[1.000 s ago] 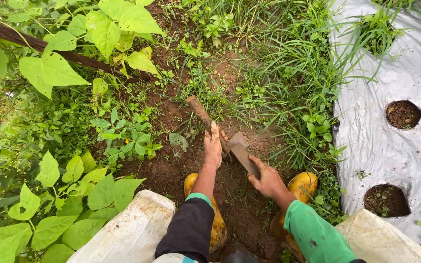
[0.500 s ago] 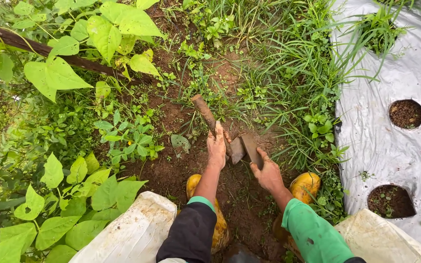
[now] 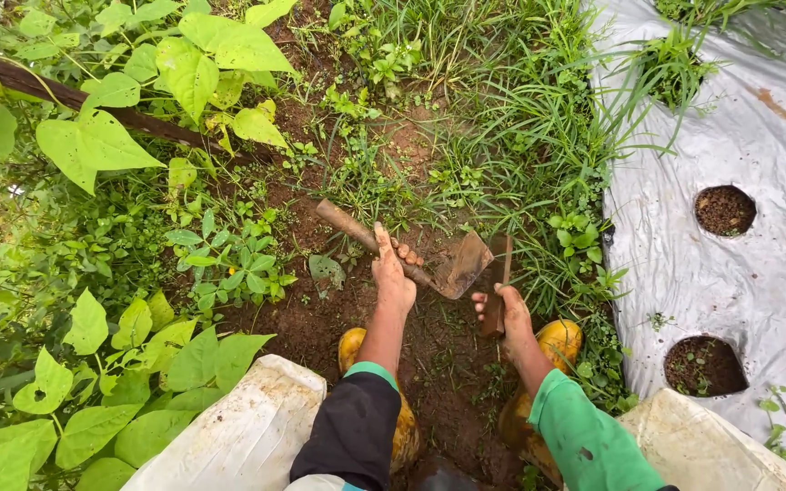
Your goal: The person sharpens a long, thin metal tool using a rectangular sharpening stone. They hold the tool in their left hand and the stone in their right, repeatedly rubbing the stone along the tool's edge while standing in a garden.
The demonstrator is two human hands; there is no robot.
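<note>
My left hand (image 3: pixel 391 277) is closed around the wooden handle (image 3: pixel 347 225) of a short hoe. Its muddy metal blade (image 3: pixel 464 264) points right, just above the bare soil (image 3: pixel 320 327). My right hand (image 3: pixel 508 314) grips a dark, flat stick-like tool (image 3: pixel 499 273) held upright, its upper end right beside the blade. Whether the stick touches the blade, I cannot tell. Both sleeves, one black and one green, come in from the bottom edge.
Two yellow boots (image 3: pixel 561 341) stand on the soil under my arms. White sacks (image 3: pixel 229 427) lie at bottom left and bottom right. Silver plastic mulch (image 3: pixel 684 273) with round planting holes (image 3: pixel 725 209) covers the right side. Grass and broad-leaved weeds (image 3: pixel 93 145) surround the patch.
My right hand has come off the hoe's blade and now holds the dark stick upright beside it. The hoe and my left hand shifted slightly to the right.
</note>
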